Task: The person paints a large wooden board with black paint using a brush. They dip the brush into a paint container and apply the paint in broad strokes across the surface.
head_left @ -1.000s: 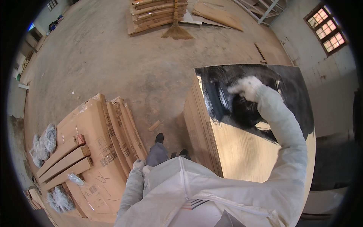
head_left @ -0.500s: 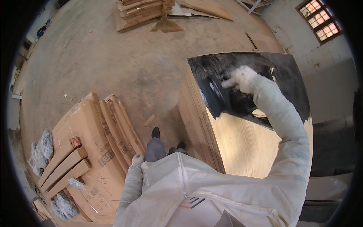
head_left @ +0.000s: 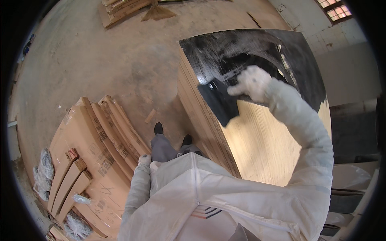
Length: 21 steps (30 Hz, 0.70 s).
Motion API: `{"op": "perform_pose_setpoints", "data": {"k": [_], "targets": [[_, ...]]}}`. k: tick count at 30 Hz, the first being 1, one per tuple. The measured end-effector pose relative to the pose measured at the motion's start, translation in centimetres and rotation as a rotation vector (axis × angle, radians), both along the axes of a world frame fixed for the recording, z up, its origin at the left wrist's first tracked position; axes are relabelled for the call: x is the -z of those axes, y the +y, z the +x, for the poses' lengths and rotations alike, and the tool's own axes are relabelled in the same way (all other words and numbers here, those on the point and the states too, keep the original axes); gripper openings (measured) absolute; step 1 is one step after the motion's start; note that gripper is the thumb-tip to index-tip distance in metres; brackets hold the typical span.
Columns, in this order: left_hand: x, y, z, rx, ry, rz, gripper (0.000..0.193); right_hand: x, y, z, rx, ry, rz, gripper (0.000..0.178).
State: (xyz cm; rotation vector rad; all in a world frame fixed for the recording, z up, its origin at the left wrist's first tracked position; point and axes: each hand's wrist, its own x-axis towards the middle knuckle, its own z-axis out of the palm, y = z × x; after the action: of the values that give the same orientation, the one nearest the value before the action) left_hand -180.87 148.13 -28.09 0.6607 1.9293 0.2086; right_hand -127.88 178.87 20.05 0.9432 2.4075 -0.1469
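Observation:
My right hand [head_left: 254, 83], in a white glove, is closed with the index finger and thumb reaching forward over a wooden board [head_left: 263, 148]. Beside those fingertips lies a dark, flat, sharp-edged patch [head_left: 220, 102]; blur hides whether it is a tool in my grip or wet coating. Glossy black coating [head_left: 217, 52] covers the far part of the board, with pale streaks; bare wood grain shows on the near part. My left hand [head_left: 144, 160], also gloved, hangs low by my thigh next to the carton stack, fingers curled; anything inside them is hidden.
Flat brown cartons [head_left: 106, 160] lean in a stack at left, carrying wood strips [head_left: 72, 180] and clear plastic bundles [head_left: 43, 172]. More boards lie stacked beneath the coated one. A broom head [head_left: 159, 13] and further cartons [head_left: 124, 7] stand at the back. Dark panels [head_left: 354, 140] are at right.
My view has shifted, so the board sits higher and further left. Across the board my right hand has come nearer to me, and the black area's left part reaches closer. My left hand stays low.

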Motion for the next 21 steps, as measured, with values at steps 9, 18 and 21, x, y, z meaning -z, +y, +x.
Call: {"op": "perform_pose_setpoints", "data": {"k": [9, 18, 21], "targets": [[-0.7, 0.3, 1.7, 0.088, 0.057, -0.009, 0.038, 0.4, -8.7, 5.8, 0.102, -0.132, 0.017, 0.04], [-4.5, 0.2, 1.9, 0.074, 0.085, 0.031, 0.037, 0.6, -6.9, 4.5, 0.026, -0.027, 0.015, 0.053], [-2.6, -0.1, 0.1, 0.059, 0.098, 0.024, 0.037, -0.5, -11.5, 4.3, 0.141, -0.102, -0.109, 0.05]]}}
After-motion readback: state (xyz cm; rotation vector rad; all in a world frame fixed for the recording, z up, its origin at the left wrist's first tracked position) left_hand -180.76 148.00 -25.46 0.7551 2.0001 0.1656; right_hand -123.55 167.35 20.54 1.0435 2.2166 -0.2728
